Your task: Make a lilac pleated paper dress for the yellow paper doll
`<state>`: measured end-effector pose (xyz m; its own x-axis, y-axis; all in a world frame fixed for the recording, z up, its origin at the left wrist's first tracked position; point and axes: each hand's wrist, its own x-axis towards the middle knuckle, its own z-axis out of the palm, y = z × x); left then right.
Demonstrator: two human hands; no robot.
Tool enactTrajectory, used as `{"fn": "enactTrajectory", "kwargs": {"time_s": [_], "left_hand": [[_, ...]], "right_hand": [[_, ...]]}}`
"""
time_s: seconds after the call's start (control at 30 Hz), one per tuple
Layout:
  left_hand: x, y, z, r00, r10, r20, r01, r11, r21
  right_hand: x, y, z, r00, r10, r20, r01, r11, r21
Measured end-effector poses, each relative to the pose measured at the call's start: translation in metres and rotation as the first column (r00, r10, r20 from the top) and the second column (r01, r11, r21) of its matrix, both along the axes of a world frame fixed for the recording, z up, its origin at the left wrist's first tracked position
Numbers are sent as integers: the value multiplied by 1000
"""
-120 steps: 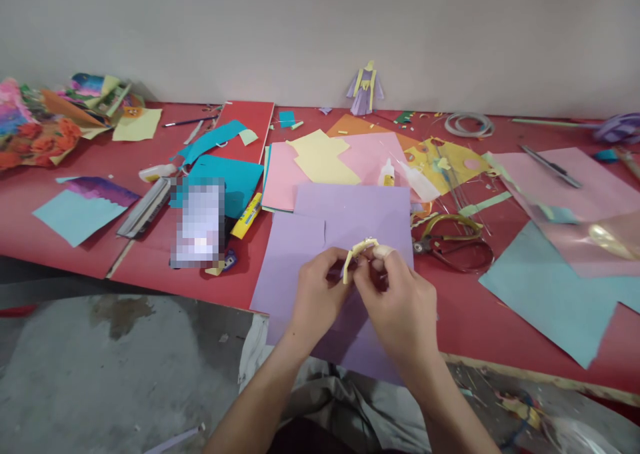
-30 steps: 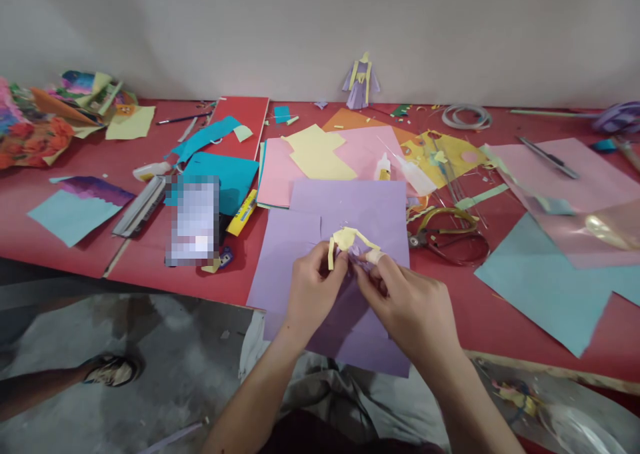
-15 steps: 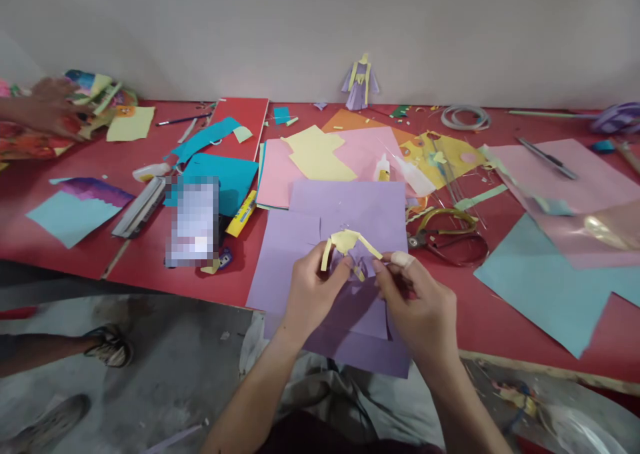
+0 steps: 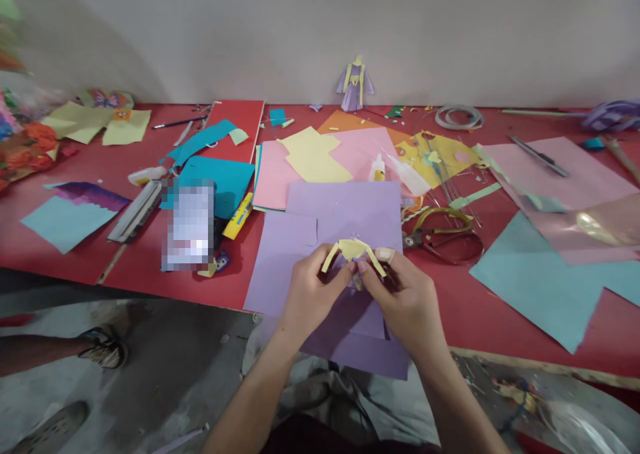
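Between my hands is a small yellow-and-purple paper doll [image 4: 354,249] with two yellow strips hanging like arms. My left hand [image 4: 315,291] pinches it from the left, thumb across its front. From the right my right hand [image 4: 400,291], with a white wrap on one finger, closes on it too, and the two thumbs nearly meet. Their grip covers the doll's lower part. Beneath lie purple paper sheets [image 4: 345,207]. Against the wall stands a similar purple-and-yellow paper doll [image 4: 355,86].
Scissors [image 4: 440,234] lie right of the purple sheets, near glue bottles [image 4: 411,177] and thin wires. To the left are a phone [image 4: 189,224], a yellow box [image 4: 238,217] and teal paper [image 4: 225,174]. Blue paper [image 4: 540,281] reaches the table's front edge at right.
My right hand has moved left from the arm strip's end to the doll's middle, beside my left thumb. The co-worker's hand at far left has left the view.
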<state>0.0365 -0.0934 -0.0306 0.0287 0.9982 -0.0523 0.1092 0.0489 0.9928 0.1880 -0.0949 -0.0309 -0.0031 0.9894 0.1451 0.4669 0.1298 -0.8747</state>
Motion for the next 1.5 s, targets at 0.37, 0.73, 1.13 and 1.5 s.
{"fn": "enactTrajectory", "kwargs": {"time_s": [0.37, 0.73, 1.13, 1.5], "left_hand": [[1, -3, 4, 996, 49, -74, -43, 996, 73], [4, -9, 4, 982, 141, -127, -130, 987, 92], [2, -14, -2, 959, 219, -181, -137, 915, 379], [1, -17, -8, 988, 96, -123, 57, 517, 854]], "right_hand": [[-11, -1, 7, 998, -52, -47, 46, 993, -106], [-23, -5, 12, 992, -129, -19, 123, 976, -179], [-24, -10, 8, 973, -78, -215, 77, 997, -10], [28, -10, 11, 971, 227, 71, -220, 739, 637]]}}
